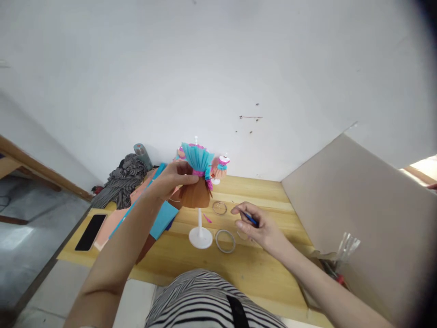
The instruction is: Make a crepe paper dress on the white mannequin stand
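A miniature dress form (200,237) on a round white base wears a dress with a pleated turquoise top (198,157), a pink waistband and a brown skirt (196,196). My left hand (177,175) is closed on the dress at its waist, thumb in front. To the right, above the tabletop, my right hand (256,223) is closed around a slim blue tool (251,218), whose exact kind I cannot make out. A small pink piece (207,218) lies beside the stand. Two rings, a grey one (225,241) and a thinner one (219,208), rest between my hands.
Another small dressed figure (221,168) stands behind, near the wall. Sheets of turquoise paper (163,221) and peach paper (112,223), a phone (90,232), striped cloth (121,182) and a flask (143,156) occupy the left. A grey panel (334,191) borders the table's right side.
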The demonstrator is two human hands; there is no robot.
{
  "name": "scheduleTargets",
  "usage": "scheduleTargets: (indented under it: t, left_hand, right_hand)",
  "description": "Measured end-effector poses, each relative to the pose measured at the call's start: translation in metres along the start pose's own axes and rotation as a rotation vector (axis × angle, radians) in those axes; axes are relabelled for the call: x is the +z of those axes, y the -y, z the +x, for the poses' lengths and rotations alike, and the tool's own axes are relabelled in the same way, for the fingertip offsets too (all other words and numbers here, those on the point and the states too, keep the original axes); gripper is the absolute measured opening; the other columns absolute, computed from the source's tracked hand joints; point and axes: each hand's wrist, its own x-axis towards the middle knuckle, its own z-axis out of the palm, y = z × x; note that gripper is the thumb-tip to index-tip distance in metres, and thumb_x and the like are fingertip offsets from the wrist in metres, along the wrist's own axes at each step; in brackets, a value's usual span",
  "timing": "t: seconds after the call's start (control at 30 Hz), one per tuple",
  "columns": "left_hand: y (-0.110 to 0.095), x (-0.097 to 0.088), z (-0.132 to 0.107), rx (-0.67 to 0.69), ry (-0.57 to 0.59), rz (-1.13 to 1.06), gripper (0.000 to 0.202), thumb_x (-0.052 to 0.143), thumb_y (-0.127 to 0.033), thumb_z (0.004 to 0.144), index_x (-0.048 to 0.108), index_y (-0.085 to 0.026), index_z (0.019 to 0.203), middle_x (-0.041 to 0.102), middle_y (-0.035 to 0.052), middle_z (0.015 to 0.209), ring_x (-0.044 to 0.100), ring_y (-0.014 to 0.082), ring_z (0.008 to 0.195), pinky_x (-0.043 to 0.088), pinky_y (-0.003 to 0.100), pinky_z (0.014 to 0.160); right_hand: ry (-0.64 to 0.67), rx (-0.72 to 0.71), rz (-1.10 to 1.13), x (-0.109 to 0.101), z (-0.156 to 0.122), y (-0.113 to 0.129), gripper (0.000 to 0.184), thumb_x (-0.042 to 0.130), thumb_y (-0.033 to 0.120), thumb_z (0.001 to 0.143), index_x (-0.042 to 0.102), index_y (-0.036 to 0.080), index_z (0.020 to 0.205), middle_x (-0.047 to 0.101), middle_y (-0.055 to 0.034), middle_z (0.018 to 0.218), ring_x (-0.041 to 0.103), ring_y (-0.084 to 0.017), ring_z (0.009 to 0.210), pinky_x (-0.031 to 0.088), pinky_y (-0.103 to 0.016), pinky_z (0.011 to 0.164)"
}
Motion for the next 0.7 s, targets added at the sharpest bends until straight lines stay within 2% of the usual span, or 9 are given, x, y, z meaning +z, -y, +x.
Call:
scheduleTargets:
  t: [0.07,0.17,0.23,0.3,0.4,0.53,0.63,0.7]
  left_hand:
    - [0.003,0.007,-0.004,0.071,0.031,-0.084,0.034,0.086,-0.024,0.054,0.074,-0.013,0.084,0.073,0.0062,0.079,0.068,0.0218,0.079,0.05,0.035,0.08]
    - [0.008,0.013,-0.009,0.165,0.088,-0.177,0.037,0.086,-0.029,0.053,0.074,-0.016,0.085,0.074,0.0071,0.082,0.069,0.0258,0.084,0.052,0.038,0.082]
    - [0.011,0.013,-0.01,0.179,0.137,-0.199,0.038,0.086,-0.033,0.053,0.073,-0.016,0.085,0.075,0.0079,0.083,0.07,0.0273,0.084,0.053,0.039,0.08]
    - [0.012,0.014,-0.011,0.175,0.175,-0.195,0.039,0.086,-0.035,0.052,0.073,-0.016,0.083,0.074,0.0085,0.081,0.07,0.0286,0.084,0.054,0.039,0.078]
    - [0.014,0.014,-0.011,0.163,0.171,-0.185,0.042,0.087,-0.039,0.049,0.072,-0.015,0.081,0.073,0.0094,0.078,0.07,0.0303,0.083,0.054,0.039,0.075]
    - [0.017,0.015,-0.007,0.123,0.143,-0.166,0.049,0.088,-0.043,0.046,0.071,-0.015,0.082,0.073,0.0106,0.08,0.069,0.0314,0.084,0.052,0.039,0.074]
    - [0.017,0.017,-0.006,0.109,0.14,-0.155,0.049,0.087,-0.044,0.046,0.071,-0.015,0.081,0.072,0.0102,0.083,0.068,0.0306,0.086,0.05,0.04,0.078]
    - [0.014,0.02,-0.008,0.101,0.131,-0.13,0.044,0.086,-0.043,0.052,0.071,-0.015,0.083,0.072,0.0095,0.086,0.068,0.0287,0.088,0.049,0.039,0.081]
  right_hand:
    - [-0.023,-0.001,0.116,0.014,0.002,-0.005,0.033,0.059,0.05,0.082,0.063,0.017,0.079,0.053,0.001,0.063,0.046,-0.012,0.056,0.038,-0.025,0.054]
    - [0.036,-0.037,0.177,0.036,0.0,-0.015,0.035,0.056,0.049,0.086,0.069,0.017,0.078,0.065,-0.0046,0.069,0.059,-0.018,0.065,0.045,-0.028,0.061]
    - [0.034,-0.099,0.164,0.048,-0.002,-0.021,0.03,0.055,0.043,0.088,0.073,0.018,0.087,0.072,-0.0093,0.087,0.065,-0.022,0.082,0.049,-0.033,0.074]
    - [0.0,-0.148,0.152,0.056,-0.004,-0.024,0.024,0.057,0.036,0.088,0.073,0.019,0.093,0.072,-0.0113,0.101,0.066,-0.024,0.094,0.05,-0.034,0.082]
    - [-0.034,-0.155,0.168,0.065,-0.003,-0.022,0.019,0.061,0.032,0.083,0.071,0.018,0.09,0.072,-0.0086,0.088,0.066,-0.02,0.078,0.051,-0.029,0.07]
    - [-0.042,-0.139,0.175,0.073,-0.001,-0.015,0.015,0.068,0.03,0.074,0.067,0.017,0.082,0.06,0.0004,0.064,0.051,-0.012,0.057,0.043,-0.023,0.054]
    - [0.028,-0.081,0.27,0.075,-0.002,-0.015,0.022,0.07,0.038,0.074,0.063,0.017,0.071,0.053,0.0022,0.057,0.044,-0.01,0.051,0.038,-0.022,0.05]
    - [0.101,-0.026,0.406,0.073,-0.003,-0.019,0.033,0.071,0.049,0.072,0.064,0.016,0.074,0.056,0.0008,0.058,0.046,-0.011,0.051,0.039,-0.023,0.05]
